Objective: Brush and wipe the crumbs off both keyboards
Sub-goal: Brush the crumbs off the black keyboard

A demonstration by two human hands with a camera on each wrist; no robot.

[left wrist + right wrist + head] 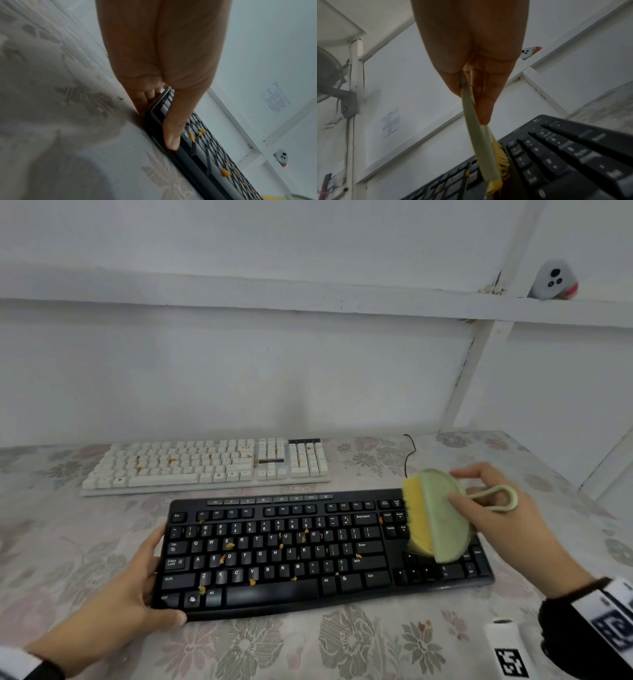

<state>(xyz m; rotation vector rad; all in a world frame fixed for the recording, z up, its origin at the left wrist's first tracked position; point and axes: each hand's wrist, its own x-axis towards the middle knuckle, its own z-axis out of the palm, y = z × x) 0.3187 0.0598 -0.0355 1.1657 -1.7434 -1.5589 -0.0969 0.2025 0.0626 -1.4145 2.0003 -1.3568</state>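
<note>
A black keyboard [308, 553] lies near me on the floral tablecloth, with orange crumbs [230, 545] scattered over its letter keys. My left hand [150, 580] grips its left end, thumb on the front edge [171, 135] and fingers at the side. My right hand [459, 487] pinches a pale green brush [442, 525] with yellow bristles [416, 508], which touch the keys beside the number pad [565, 155]. Its loop handle [496, 498] sticks out behind my fingers. Behind lies a white keyboard [205, 463], also dotted with crumbs.
A white tube with a black square marker [507, 648] stands at the front right. A black cable [409, 453] runs behind the black keyboard. A small white and red device [555, 280] sits on the wall ledge. A few crumbs [424, 626] lie on the cloth.
</note>
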